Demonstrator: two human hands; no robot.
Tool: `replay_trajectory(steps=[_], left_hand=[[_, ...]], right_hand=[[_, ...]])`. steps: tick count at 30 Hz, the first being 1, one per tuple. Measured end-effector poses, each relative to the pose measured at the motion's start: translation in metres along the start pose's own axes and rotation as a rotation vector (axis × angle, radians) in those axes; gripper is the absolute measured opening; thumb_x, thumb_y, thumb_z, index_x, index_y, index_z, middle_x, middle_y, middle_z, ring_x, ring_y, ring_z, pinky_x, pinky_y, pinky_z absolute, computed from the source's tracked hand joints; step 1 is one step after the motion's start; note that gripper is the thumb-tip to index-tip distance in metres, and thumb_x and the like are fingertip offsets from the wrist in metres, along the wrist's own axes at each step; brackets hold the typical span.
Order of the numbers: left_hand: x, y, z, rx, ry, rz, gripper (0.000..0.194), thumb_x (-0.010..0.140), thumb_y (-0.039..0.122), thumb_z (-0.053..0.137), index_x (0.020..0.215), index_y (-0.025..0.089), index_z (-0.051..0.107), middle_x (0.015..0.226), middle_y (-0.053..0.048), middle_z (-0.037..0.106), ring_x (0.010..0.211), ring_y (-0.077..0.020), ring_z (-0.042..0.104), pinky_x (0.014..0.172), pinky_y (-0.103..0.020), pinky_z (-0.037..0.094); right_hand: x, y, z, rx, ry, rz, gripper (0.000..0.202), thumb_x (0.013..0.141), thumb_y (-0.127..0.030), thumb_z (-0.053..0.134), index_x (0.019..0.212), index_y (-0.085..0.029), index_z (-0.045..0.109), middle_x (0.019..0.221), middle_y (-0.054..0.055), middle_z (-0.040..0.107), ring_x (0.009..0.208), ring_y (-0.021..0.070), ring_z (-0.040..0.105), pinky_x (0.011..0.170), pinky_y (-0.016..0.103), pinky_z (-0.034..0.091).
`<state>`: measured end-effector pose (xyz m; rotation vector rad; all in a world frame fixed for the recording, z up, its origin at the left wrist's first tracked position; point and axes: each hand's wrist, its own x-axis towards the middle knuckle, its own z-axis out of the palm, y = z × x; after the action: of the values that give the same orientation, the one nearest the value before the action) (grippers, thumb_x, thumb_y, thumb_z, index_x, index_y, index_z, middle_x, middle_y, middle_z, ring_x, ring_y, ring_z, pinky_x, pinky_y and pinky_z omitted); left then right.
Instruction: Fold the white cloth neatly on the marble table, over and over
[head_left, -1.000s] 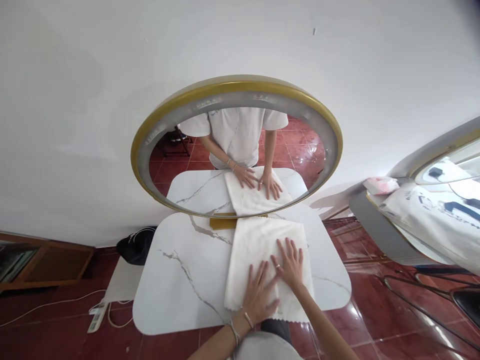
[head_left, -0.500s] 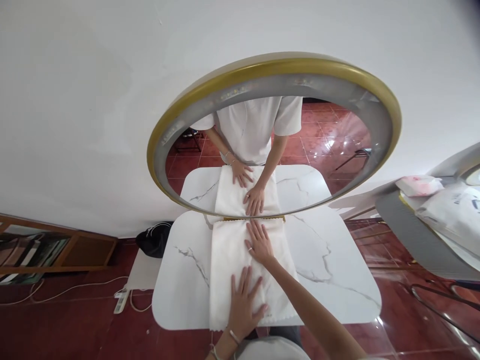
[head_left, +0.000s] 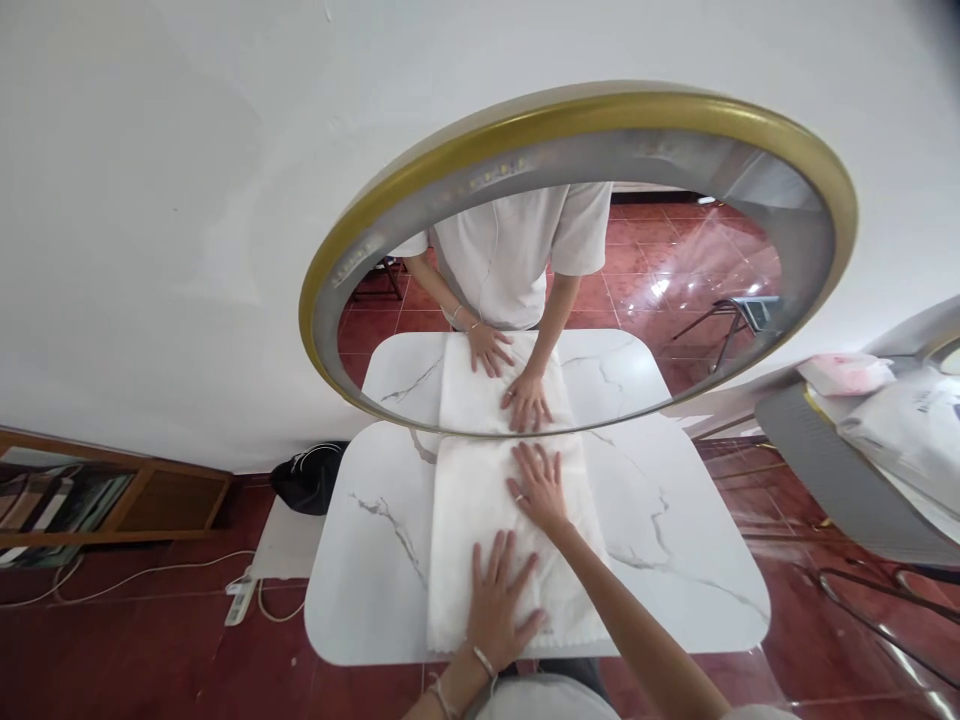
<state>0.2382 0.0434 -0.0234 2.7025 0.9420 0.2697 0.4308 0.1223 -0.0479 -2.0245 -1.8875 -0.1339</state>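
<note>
Left hand point(head_left: 501, 610) near and right hand point(head_left: 541, 487) far splay wide on white cloth point(head_left: 471, 490), seemingly flat but for faint creases.

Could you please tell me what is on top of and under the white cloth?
The left hand and right hand rest spread on the white cloth. Beneath is the marbled tabletop; anything between them is hidden.

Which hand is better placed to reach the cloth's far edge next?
Probably the right hand: it lies spread near the far edge of the cloth, while the left hand rests closer to the near edge.
</note>
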Motion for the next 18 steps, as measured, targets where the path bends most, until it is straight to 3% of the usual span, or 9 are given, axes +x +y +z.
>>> replay_trajectory(steps=[4, 8, 12, 15, 18], left_hand=[[0.029, 0.028, 0.010, -0.132, -0.068, 0.070, 0.077, 0.080, 0.060, 0.052, 0.146, 0.034, 0.021, 0.157, -0.008, 0.003, 0.143, -0.0345, 0.010, 0.110, -0.061, -0.005], [0.035, 0.037, 0.011, -0.194, -0.110, 0.091, 0.075, 0.082, 0.061, 0.048, 0.146, 0.034, 0.020, 0.157, -0.007, 0.000, 0.143, -0.0342, 0.010, 0.109, -0.063, -0.002], [0.012, 0.024, 0.008, -0.164, -0.110, 0.066, 0.077, 0.080, 0.060, 0.051, 0.146, 0.035, 0.020, 0.157, -0.006, 0.003, 0.142, -0.0349, 0.013, 0.109, -0.064, 0.000], [-0.016, 0.009, 0.005, -0.117, -0.082, 0.040, 0.079, 0.078, 0.060, 0.054, 0.146, 0.035, 0.021, 0.157, -0.006, 0.009, 0.141, -0.0348, 0.018, 0.110, -0.063, 0.006], [-0.034, -0.006, -0.001, -0.062, -0.008, -0.013, 0.081, 0.077, 0.062, 0.054, 0.146, 0.032, 0.024, 0.154, -0.006, 0.023, 0.138, -0.0342, 0.028, 0.110, -0.060, 0.015]], right_hand=[[-0.018, 0.046, -0.016, -0.062, 0.054, 0.115, 0.060, 0.095, -0.040, 0.037, 0.149, -0.024, 0.015, 0.149, 0.004, 0.032, 0.140, 0.0269, 0.016, 0.112, 0.059, 0.010], [-0.029, 0.055, -0.019, -0.055, 0.102, 0.144, 0.056, 0.094, -0.037, 0.040, 0.147, -0.024, 0.026, 0.151, 0.007, 0.025, 0.138, 0.0287, 0.020, 0.110, 0.055, 0.022], [-0.035, 0.027, -0.012, 0.018, 0.108, 0.030, 0.059, 0.089, -0.014, 0.040, 0.146, -0.024, 0.027, 0.152, 0.007, 0.024, 0.137, 0.0260, 0.024, 0.106, 0.045, 0.035], [-0.031, -0.005, -0.005, 0.054, 0.027, -0.104, 0.077, 0.077, 0.001, 0.035, 0.149, -0.021, 0.017, 0.150, 0.006, 0.030, 0.139, 0.0226, 0.022, 0.111, 0.046, 0.029], [-0.019, -0.039, 0.004, 0.054, -0.019, -0.196, 0.085, 0.070, 0.002, 0.035, 0.150, -0.015, 0.011, 0.150, 0.007, 0.030, 0.141, 0.0219, 0.018, 0.113, 0.046, 0.025]])
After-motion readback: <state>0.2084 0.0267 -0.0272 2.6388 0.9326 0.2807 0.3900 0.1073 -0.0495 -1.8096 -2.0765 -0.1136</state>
